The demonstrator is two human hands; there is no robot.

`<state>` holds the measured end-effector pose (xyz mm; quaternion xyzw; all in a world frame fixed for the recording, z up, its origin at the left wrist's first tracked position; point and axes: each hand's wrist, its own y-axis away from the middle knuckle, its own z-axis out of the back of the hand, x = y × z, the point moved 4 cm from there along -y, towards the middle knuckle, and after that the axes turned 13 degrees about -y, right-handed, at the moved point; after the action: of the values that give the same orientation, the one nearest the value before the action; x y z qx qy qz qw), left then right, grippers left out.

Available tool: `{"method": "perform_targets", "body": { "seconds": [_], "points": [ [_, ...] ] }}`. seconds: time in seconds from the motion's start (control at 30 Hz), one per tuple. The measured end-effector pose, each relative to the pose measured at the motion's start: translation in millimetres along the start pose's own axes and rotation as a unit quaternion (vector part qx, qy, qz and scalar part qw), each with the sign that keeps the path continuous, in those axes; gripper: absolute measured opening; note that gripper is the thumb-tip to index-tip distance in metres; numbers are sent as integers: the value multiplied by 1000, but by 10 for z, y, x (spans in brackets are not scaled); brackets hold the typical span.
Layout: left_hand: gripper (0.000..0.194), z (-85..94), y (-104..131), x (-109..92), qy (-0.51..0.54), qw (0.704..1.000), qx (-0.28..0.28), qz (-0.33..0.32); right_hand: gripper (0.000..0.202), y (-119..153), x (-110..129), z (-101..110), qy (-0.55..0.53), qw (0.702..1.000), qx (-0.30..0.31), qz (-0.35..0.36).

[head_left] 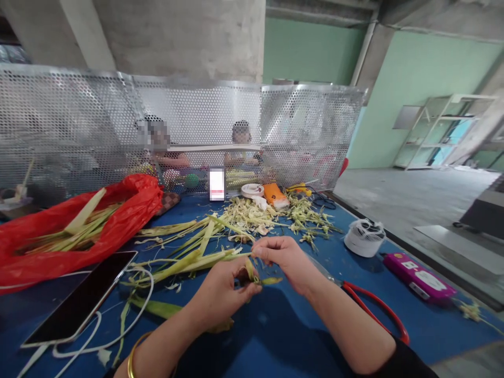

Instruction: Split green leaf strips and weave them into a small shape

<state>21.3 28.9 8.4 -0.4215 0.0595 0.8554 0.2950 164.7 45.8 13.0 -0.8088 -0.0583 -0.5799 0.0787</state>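
Note:
My left hand (222,291) is closed around a small folded piece of yellow-green leaf strip (252,272), with a pointed end sticking out to the right. Thumb and forefinger of my right hand (281,257) are pinched together just above it, on a thin end of the strip; the fingertips partly hide it. Long pale leaf strips (197,262) lie loose behind and left of my left hand. A broad green leaf (157,307) rests below them, partly behind my left forearm. Beside my right forearm are red-handled scissors (378,299), their blades partly hidden.
A red plastic bag (134,197) of leaves and a tablet (84,299) with a white cable are on the left. Leaf knots (252,212) are heaped at the back. White string rolls (365,237) and a purple box (417,275) stand right. Two people sit behind a perforated screen (197,113).

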Motion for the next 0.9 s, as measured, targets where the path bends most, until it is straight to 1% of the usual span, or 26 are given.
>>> {"method": "perform_targets", "body": {
  "seconds": [0.07,0.13,0.2,0.27,0.3,0.37,0.47,0.5,0.57,0.63,0.7,0.77,0.8,0.83,0.9],
  "points": [
    [8,22,18,-38,-10,1000,-14,-16,22,-38,-87,63,-2,999,-26,-35],
    [18,40,26,-74,0,1000,-21,-21,20,-76,-153,106,23,998,-39,-40],
    [20,63,21,-85,-1,999,-35,-4,14,-104,-185,127,99,994,-45,-21],
    [18,104,5,-53,14,997,-69,41,11,-109,-173,125,210,976,-50,19],
    [18,131,-3,-22,34,993,-92,69,12,-101,-155,112,259,964,-47,41],
    [21,194,-18,53,85,978,-150,118,17,-65,-107,62,329,940,-22,86],
    [23,278,-31,161,131,952,-221,167,20,27,-40,-63,364,918,64,145],
    [24,296,-33,189,137,945,-236,178,21,64,-20,-110,364,912,94,166],
    [25,311,-35,223,135,939,-251,193,20,130,18,-190,339,908,135,206],
    [24,293,-43,222,129,943,-241,189,19,165,40,-239,282,920,146,231],
    [23,246,-60,196,131,955,-205,171,19,154,26,-254,189,949,140,213],
    [24,202,-73,166,142,963,-170,156,19,119,-26,-253,98,974,130,158],
    [25,192,-74,158,144,964,-164,154,19,107,-52,-249,69,981,121,138],
    [26,191,-72,156,143,963,-166,157,20,103,-68,-245,57,984,111,131],
    [28,203,-65,167,136,960,-182,165,22,127,-74,-252,88,979,103,154]
  ]
}}
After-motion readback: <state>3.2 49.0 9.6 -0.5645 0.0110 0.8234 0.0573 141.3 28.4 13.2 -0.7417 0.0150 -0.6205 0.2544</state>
